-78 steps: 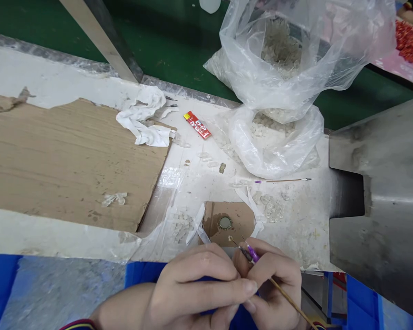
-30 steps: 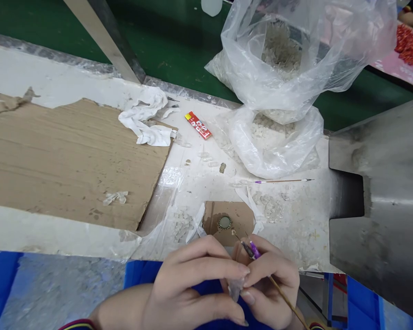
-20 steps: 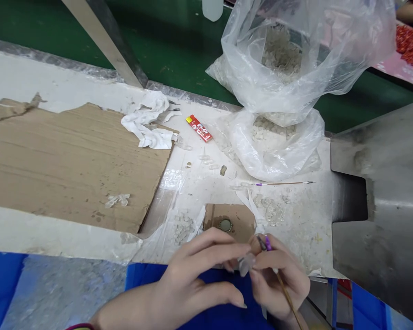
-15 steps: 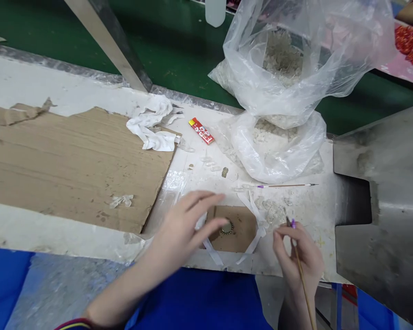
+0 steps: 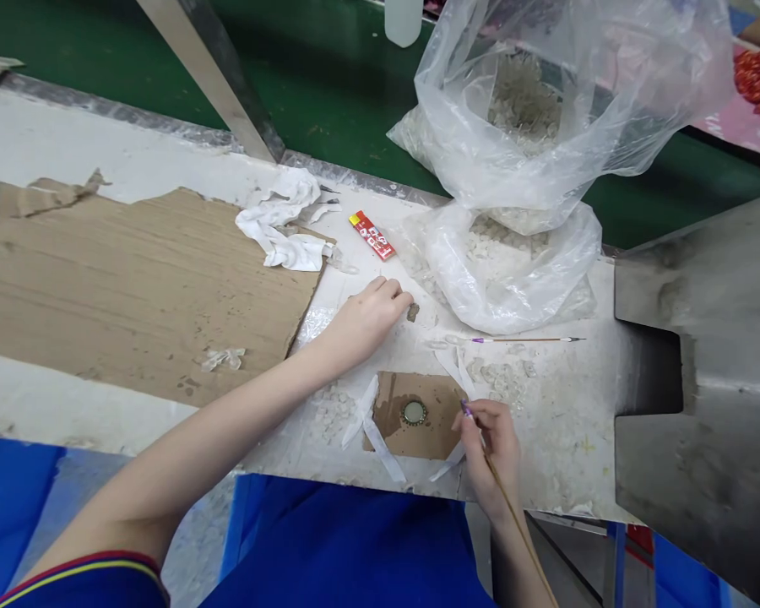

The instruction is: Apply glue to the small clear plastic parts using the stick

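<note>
My left hand (image 5: 366, 314) reaches out over the white table, fingers curled down onto small clear pieces (image 5: 386, 297) beside a tiny dark bit (image 5: 411, 312). What the fingertips pinch, if anything, is hidden. My right hand (image 5: 491, 447) rests at the table's near edge and grips a thin brown brush with a purple collar (image 5: 467, 410), its tip next to a small cardboard square (image 5: 418, 412). A round brass bezel (image 5: 414, 412) lies on that square.
Two clear plastic bags of pale pieces (image 5: 513, 245) stand at the back. A second thin brush (image 5: 525, 339) lies on the table. A red packet (image 5: 371, 235), crumpled white cloth (image 5: 285, 221), large cardboard sheet (image 5: 133, 287) and grey metal housing (image 5: 703, 371) surround the spot.
My hands, held together near my body over a small clear piece, have parted. The left hand moved forward to the clear pieces; the right brought the brush beside the cardboard square.
</note>
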Demonstrator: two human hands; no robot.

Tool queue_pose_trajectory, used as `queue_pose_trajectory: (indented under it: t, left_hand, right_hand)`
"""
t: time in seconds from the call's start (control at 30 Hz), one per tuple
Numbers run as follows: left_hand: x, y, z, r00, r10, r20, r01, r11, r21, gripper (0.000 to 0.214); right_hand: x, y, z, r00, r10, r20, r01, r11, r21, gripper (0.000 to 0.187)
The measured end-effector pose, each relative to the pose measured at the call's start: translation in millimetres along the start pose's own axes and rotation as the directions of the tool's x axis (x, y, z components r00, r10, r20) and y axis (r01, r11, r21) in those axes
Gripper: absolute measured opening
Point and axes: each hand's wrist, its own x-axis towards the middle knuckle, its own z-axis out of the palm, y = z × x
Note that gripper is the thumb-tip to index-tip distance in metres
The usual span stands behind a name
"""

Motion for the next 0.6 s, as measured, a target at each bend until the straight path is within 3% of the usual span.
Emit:
queue_pose_trajectory:
  t: [0.2, 0.27, 0.33, 0.43, 0.6]
  left_hand:
    - [-26.6, 18.0, -29.1, 0.986, 0.012, -0.168, -0.026, 0.996, -0.084, 0.027]
    - [-47.0, 30.7, -42.5, 0.967, -0.031, -0.255, -0.034, 0.968, -0.247, 0.027]
    - [-67.9, 44.3, -50.5, 0.954, -0.1, -0.281, -0.039, 0.892, -0.451, 0.031]
    - [-90.9, 62.0, -49.8, 0.96, -0.198, -0.2, 0.02, 0.758, -0.652, 0.035]
    - [-103.0, 76.2, -39.4, 0.928, -0.372, -0.034, 0.145, 0.443, -0.885, 0.045]
  right_hand:
    - [-5.6, 0.7, 11.5, 0.997, -0.045, 0.058, 0.045, 0.999, 0.003, 0.008]
    - [-7.9, 1.9, 12.8, 0.993, -0.093, 0.072, 0.094, 0.996, -0.001, 0.009]
    - [-8.2, 4.2, 15.4, 0.983, -0.166, 0.074, 0.167, 0.986, -0.007, 0.008]
    - [-4.7, 8.0, 20.0, 0.955, -0.284, 0.083, 0.285, 0.958, -0.01, 0.013]
    - [1.2, 9.1, 21.9, 0.927, -0.367, 0.077, 0.37, 0.929, -0.026, 0.014]
